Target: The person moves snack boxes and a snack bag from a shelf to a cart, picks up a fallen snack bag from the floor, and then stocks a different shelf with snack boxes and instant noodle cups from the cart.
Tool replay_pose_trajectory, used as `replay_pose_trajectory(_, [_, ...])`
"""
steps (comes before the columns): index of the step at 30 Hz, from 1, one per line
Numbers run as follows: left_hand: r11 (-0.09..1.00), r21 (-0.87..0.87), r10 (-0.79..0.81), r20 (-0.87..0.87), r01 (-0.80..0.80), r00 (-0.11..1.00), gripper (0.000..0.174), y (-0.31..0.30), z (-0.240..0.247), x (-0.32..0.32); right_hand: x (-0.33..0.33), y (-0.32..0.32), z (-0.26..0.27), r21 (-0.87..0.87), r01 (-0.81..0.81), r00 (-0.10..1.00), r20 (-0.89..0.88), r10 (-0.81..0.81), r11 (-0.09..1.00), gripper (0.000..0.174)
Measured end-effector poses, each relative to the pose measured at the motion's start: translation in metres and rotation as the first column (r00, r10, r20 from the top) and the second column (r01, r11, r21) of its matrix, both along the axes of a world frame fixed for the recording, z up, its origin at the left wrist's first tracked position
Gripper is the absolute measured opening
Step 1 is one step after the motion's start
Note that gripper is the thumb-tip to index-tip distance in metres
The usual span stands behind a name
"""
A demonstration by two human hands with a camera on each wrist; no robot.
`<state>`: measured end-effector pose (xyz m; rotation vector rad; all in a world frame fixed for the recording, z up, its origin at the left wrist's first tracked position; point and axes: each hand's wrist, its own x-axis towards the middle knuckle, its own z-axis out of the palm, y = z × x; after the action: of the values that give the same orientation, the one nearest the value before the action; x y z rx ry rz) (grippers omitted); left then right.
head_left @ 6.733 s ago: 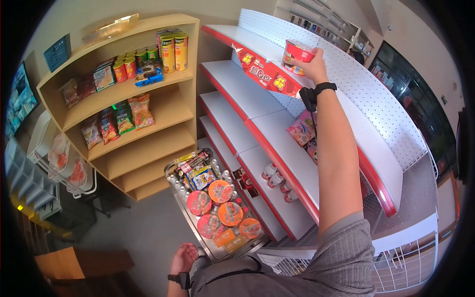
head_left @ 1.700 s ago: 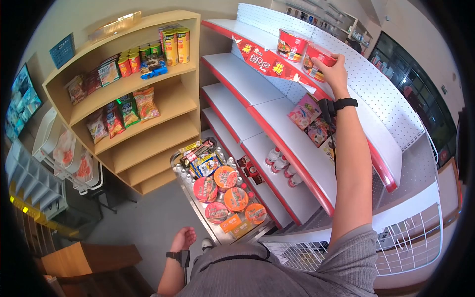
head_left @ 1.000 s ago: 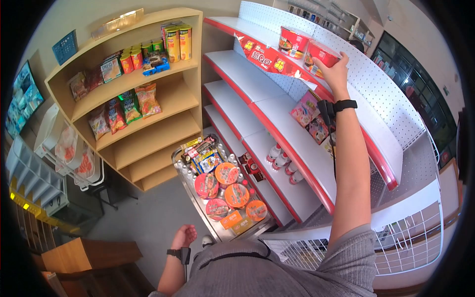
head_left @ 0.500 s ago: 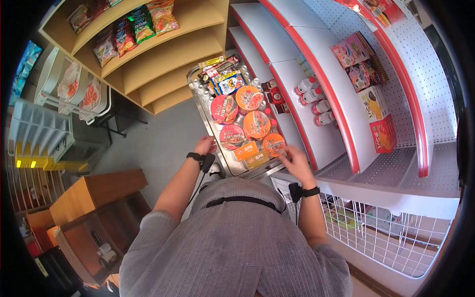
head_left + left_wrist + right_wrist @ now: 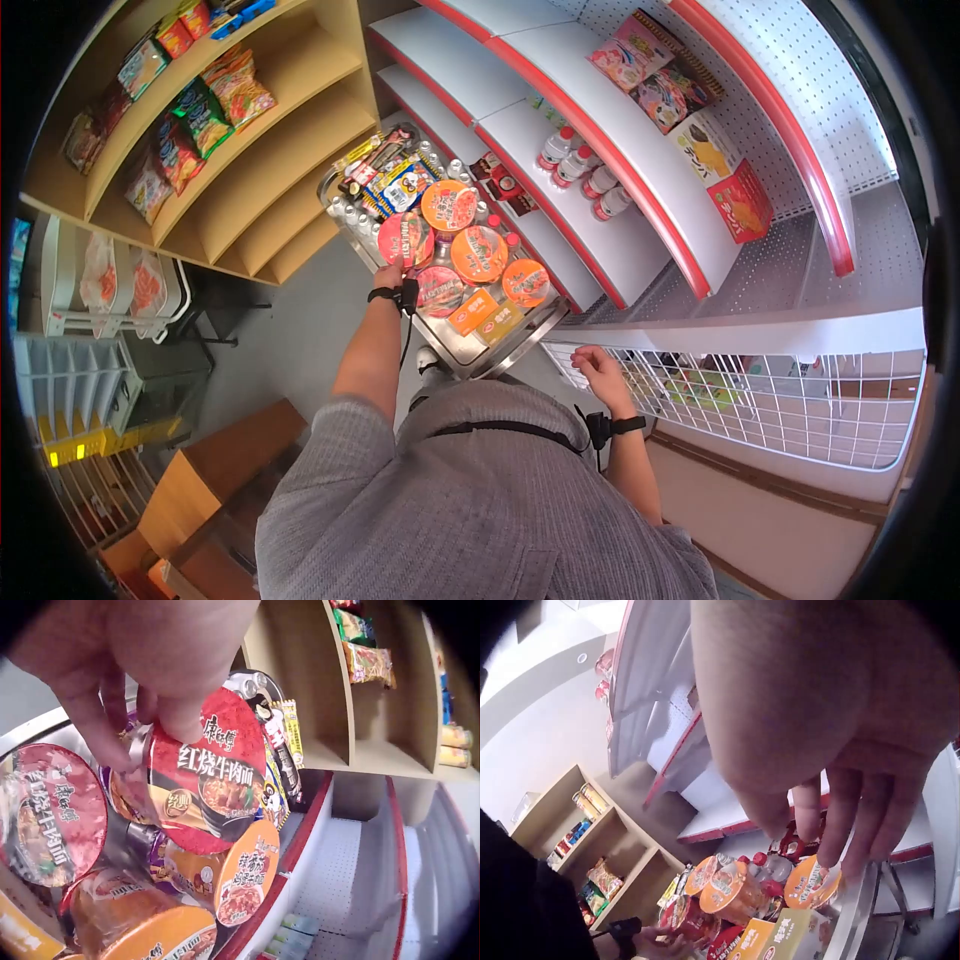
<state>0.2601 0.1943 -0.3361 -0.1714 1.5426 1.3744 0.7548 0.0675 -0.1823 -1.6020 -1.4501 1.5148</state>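
My left hand point(image 5: 390, 277) grips the side of a red-lidded instant noodle cup point(image 5: 405, 242) on a loaded steel cart point(image 5: 458, 348). In the left wrist view, the thumb presses the edge of the cup's lid point(image 5: 217, 776) and the fingers reach down its side. Another red-lidded cup point(image 5: 438, 290), several orange-lidded noodle cups point(image 5: 478, 253) and small orange and tan boxes point(image 5: 473, 312) stand close by. My right hand point(image 5: 602, 375) holds nothing, its fingers loosely bent, off the near right corner of the cart.
Right of the cart rises a white shelf unit with red edges point(image 5: 640, 170), carrying bottles point(image 5: 575, 162) and candy bags point(image 5: 672, 98). A white wire basket point(image 5: 770, 400) hangs at right. Snack bags point(image 5: 205, 120) fill part of a wooden shelf point(image 5: 310, 150) at far left.
A second red noodle cup was set on the top shelf and the right hand let go and came down. The view tilted down. The left hand moved onto a cup in the cart.
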Motion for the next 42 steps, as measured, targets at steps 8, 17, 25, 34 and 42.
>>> replay_pose_trajectory(8, [0.994, 0.03, -0.099, -0.066, 0.101, 0.993, 0.014, -0.023, 0.01, -0.011, -0.005, -0.011, -0.02, -0.044, -0.07, 0.998, 0.002, 0.07, 0.997, 0.021])
replay_pose_trajectory(17, [0.905, 0.385, -0.268, 0.186, 0.18, 0.945, 0.024, -0.115, 0.076, -0.018, -0.05, 0.029, -0.033, -0.024, -0.224, 0.974, -0.022, 0.223, 0.974, 0.023])
replay_pose_trajectory(25, [0.848, 0.368, -0.461, 0.158, 0.381, 0.873, 0.019, -0.187, 0.169, 0.035, -0.143, 0.086, 0.012, -0.043, -0.455, 0.872, -0.223, 0.436, 0.889, 0.034])
replay_pose_trajectory(34, [0.785, 0.303, -0.569, 0.005, 0.541, 0.822, 0.021, -0.206, 0.217, 0.071, -0.19, 0.107, 0.038, -0.245, -0.66, 0.709, -0.515, 0.481, 0.711, 0.062])
replay_pose_trajectory(42, [0.773, 0.582, -0.375, 0.103, 0.25, 0.921, 0.078, -0.206, 0.273, 0.113, -0.198, 0.113, 0.096, -0.395, -0.684, 0.628, -0.746, 0.221, 0.613, 0.067])
